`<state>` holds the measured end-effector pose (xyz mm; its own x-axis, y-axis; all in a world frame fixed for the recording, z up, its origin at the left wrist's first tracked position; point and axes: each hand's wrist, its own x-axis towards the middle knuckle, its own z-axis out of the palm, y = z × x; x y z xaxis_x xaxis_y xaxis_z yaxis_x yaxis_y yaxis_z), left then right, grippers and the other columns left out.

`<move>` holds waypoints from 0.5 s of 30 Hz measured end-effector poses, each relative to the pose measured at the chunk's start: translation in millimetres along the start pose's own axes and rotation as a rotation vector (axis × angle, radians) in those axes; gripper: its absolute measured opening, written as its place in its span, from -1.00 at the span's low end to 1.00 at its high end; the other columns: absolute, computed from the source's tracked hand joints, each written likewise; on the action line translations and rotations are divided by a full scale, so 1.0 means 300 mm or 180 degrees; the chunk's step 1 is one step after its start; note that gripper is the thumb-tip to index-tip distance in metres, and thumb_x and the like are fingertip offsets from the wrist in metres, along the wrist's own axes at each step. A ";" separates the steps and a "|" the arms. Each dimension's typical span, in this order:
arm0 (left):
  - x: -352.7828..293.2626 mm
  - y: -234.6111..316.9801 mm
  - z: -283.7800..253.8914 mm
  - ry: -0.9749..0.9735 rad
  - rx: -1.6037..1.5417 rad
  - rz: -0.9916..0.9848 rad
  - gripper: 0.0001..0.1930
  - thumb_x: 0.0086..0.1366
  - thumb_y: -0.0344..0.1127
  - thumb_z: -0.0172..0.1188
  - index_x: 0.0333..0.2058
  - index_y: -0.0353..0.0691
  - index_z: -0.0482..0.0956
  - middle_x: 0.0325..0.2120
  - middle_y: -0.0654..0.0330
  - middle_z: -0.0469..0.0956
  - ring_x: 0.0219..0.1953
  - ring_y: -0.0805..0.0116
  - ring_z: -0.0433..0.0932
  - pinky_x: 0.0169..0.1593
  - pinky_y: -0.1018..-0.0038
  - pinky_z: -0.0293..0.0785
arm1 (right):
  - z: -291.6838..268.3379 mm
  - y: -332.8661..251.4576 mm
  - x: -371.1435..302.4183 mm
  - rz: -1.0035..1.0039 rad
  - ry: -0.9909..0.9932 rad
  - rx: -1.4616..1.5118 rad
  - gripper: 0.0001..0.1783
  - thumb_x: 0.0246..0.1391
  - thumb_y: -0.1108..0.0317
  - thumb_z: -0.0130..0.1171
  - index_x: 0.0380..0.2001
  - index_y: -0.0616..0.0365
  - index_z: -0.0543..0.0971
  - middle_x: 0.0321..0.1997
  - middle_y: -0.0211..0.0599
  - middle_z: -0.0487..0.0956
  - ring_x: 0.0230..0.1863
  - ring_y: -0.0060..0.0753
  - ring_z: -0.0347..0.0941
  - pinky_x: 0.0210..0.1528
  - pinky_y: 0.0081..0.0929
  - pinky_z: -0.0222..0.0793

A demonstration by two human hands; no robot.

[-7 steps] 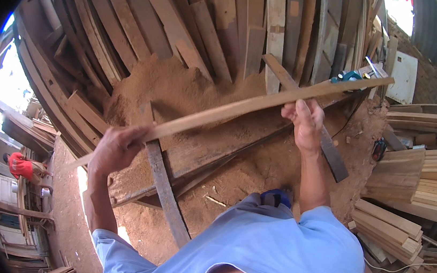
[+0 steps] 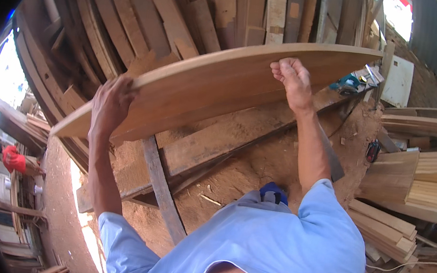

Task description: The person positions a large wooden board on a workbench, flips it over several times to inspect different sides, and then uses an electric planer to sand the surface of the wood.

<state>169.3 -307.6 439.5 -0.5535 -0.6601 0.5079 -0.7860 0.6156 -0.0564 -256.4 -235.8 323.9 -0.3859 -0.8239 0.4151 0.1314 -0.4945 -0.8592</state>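
A long, wide wooden board (image 2: 208, 84) stands tilted on edge across the workbench, its broad face toward me. My left hand (image 2: 112, 103) is closed over the board's upper edge near its left end, the thumb on the face side. In front of the board's face, just below the upper edge and right of the middle, my right hand (image 2: 293, 80) is curled into a fist. I see nothing in that fist; whether it touches the board I cannot tell. The sawdust-covered bench plank (image 2: 218, 136) runs below the board, with a narrow wooden bar (image 2: 164, 189) crossing under it.
A teal power tool (image 2: 347, 84) lies at the bench's right end. Many tall planks (image 2: 227, 8) lean behind the board. Stacked timber (image 2: 381, 225) and a white cable (image 2: 403, 268) are at my right. A person in a red shirt (image 2: 12, 159) is far left.
The board has tipped up from nearly edge-on and its upper edge has risen, showing its broad face. Both hands have moved up and away from me; the right fingers have curled into a fist.
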 end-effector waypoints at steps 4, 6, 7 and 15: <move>0.091 -0.062 0.065 0.0378 0.0299 0.0016 -0.75 0.24 -0.19 0.31 -0.17 -0.13 0.54 -0.26 0.14 0.63 -0.09 0.09 0.57 0.00 0.19 0.37 | 0.090 -0.127 0.066 -0.1168 -0.0134 -0.1294 -0.76 0.33 0.24 0.14 -0.31 0.21 0.60 -0.33 -0.30 0.65 -0.24 -0.54 0.55 -0.15 -0.50 0.46; 0.121 -0.108 0.075 0.0464 0.0412 0.0014 -0.74 0.25 -0.13 0.31 -0.20 -0.12 0.53 -0.28 0.14 0.62 -0.12 0.09 0.58 -0.05 0.19 0.39 | 0.200 -0.222 0.123 -0.1830 0.0049 -0.1982 -0.75 0.32 0.24 0.15 -0.35 0.18 0.61 -0.36 -0.22 0.65 -0.27 -0.47 0.57 -0.21 -0.44 0.46; 0.134 -0.116 0.085 0.0493 0.0506 -0.0033 -0.73 0.25 -0.09 0.31 -0.24 -0.12 0.52 -0.31 0.16 0.63 -0.15 0.10 0.59 -0.08 0.19 0.39 | 0.238 -0.233 0.176 -0.2174 0.0076 -0.2138 -0.73 0.31 0.19 0.16 -0.36 0.16 0.62 -0.40 -0.20 0.65 -0.31 -0.40 0.58 -0.23 -0.38 0.47; 0.241 -0.169 0.213 0.1403 0.0732 -0.0062 -0.62 0.34 0.09 0.15 -0.47 -0.07 0.48 -0.53 0.22 0.58 -0.37 0.13 0.60 -0.25 0.22 0.36 | 0.481 -0.019 0.427 -0.1973 -0.0031 -0.3964 -0.54 0.27 -0.15 0.10 -0.46 0.00 0.59 -0.59 -0.24 0.61 -0.46 -0.03 0.60 -0.38 -0.20 0.46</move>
<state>151.6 -414.2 424.3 -0.4079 -0.3952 0.8231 -0.8630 0.4612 -0.2063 -174.9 -378.4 425.1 -0.0743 -0.5679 0.8198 -0.9497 -0.2105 -0.2319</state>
